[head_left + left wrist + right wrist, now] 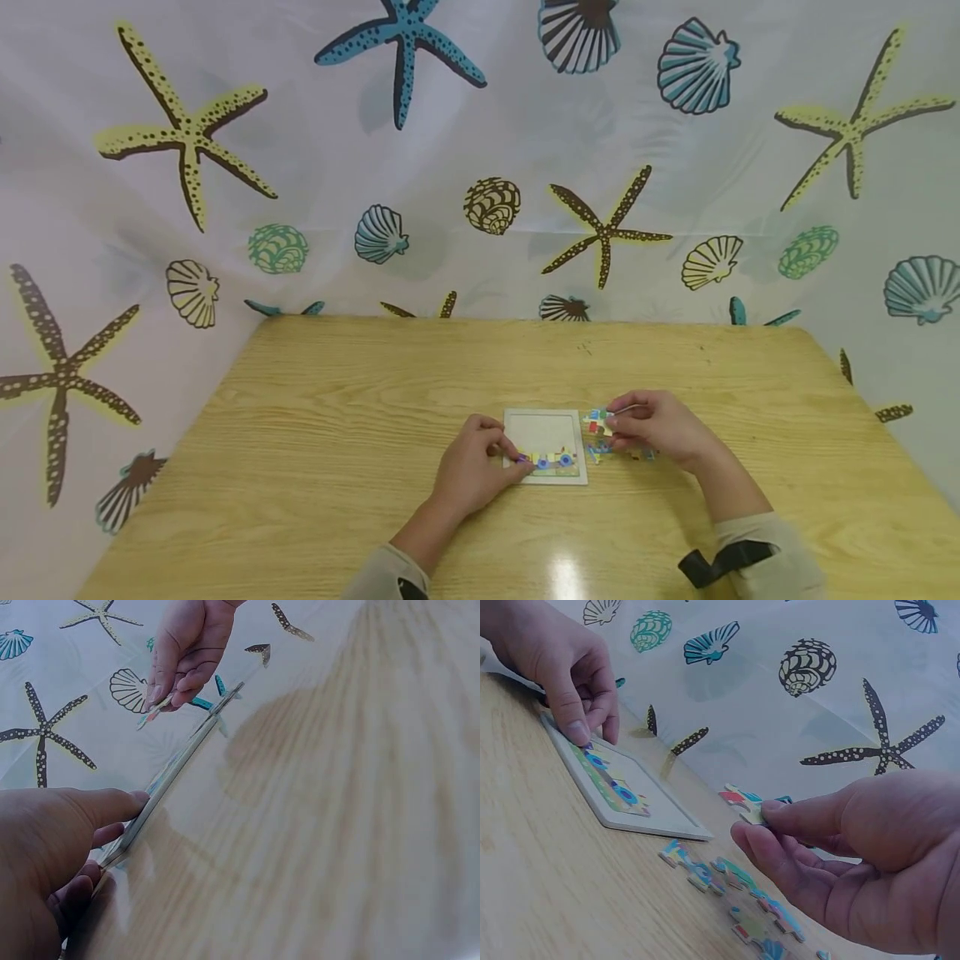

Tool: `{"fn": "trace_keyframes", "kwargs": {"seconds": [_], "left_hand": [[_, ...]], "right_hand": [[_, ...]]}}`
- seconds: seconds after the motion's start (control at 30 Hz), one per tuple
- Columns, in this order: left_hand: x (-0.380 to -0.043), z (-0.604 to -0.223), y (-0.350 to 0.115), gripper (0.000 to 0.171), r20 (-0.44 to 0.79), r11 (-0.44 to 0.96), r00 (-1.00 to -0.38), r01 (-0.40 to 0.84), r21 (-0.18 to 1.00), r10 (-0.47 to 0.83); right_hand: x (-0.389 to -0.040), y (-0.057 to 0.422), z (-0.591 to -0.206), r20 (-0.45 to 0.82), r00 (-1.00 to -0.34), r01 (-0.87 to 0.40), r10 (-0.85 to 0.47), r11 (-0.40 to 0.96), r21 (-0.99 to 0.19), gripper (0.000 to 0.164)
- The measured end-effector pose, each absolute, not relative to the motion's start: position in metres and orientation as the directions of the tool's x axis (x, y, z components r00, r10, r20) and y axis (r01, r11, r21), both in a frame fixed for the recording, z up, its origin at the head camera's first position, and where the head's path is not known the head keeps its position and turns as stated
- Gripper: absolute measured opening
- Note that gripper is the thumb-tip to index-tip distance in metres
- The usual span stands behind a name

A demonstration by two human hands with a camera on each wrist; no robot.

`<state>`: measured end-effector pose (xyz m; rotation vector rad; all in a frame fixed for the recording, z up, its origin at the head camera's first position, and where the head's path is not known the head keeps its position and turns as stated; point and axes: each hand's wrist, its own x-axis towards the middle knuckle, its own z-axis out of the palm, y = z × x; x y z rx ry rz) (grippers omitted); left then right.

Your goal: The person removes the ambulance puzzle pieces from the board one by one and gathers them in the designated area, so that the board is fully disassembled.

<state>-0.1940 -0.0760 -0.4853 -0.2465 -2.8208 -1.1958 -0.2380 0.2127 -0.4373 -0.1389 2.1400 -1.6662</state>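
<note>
A white-rimmed puzzle tray lies on the wooden table, with joined pieces showing blue wheels along its near side. My left hand grips the tray's left edge near that row. Its thumb lies over the top, while the other fingers curl at the side, partly hidden. To the right of the tray, my right hand pinches a colourful puzzle piece between thumb and fingers, raised above the table. Several loose puzzle pieces lie below that hand, beside the tray.
The wooden table extends around the tray on all sides. Behind it hangs a white cloth printed with starfish and shells, which also runs down both sides. A dark strap is tied round the right sleeve.
</note>
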Motion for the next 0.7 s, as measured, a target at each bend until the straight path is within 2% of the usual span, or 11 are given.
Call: {"fn": "trace_keyframes", "kwargs": {"seconds": [0.7], "left_hand": [[-0.195,-0.487,-0.076,0.027,0.144,0.688,-0.982,0.188,0.701,0.122]], "right_hand": [[-0.243,0.252,-0.434,-0.311,-0.893,0.177,-0.326,0.380,-0.908,0.034]]}}
